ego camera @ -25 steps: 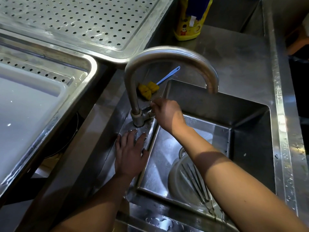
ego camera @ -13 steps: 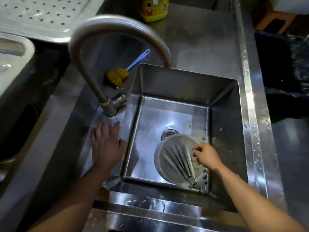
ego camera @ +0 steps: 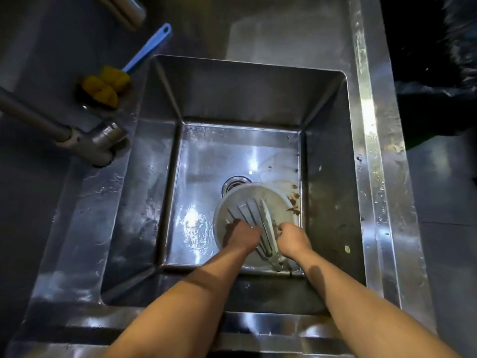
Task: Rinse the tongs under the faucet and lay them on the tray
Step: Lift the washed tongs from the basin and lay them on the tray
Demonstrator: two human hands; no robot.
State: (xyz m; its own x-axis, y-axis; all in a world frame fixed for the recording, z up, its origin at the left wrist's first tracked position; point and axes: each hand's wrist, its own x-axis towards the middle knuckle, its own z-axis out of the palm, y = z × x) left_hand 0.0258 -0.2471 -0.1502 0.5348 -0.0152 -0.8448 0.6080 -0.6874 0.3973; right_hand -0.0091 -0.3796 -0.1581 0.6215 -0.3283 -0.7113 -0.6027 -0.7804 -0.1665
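Several metal tongs (ego camera: 265, 223) lie side by side on a white plate (ego camera: 280, 201) at the bottom of the steel sink (ego camera: 327, 156). My left hand (ego camera: 241, 235) is down on the left tongs, with its fingers curled over their lower ends. My right hand (ego camera: 294, 239) is closed against the rightmost pair, its thumb touching the metal. The tongs still rest on the plate. The faucet (ego camera: 87, 143) stands at the left of the sink, and I see no water running. No tray is in view.
A yellow sponge brush with a blue handle (ego camera: 108, 85) lies on the counter behind the faucet. The drain (ego camera: 235, 183) sits just beyond the plate. Brown food residue (ego camera: 294, 200) marks the sink floor to the plate's right. The steel counter rim (ego camera: 369, 177) runs along the right.
My left hand left the counter by the faucet and came down onto the tongs. My right hand went from the faucet handle to the tongs. The view tilted down into the sink.
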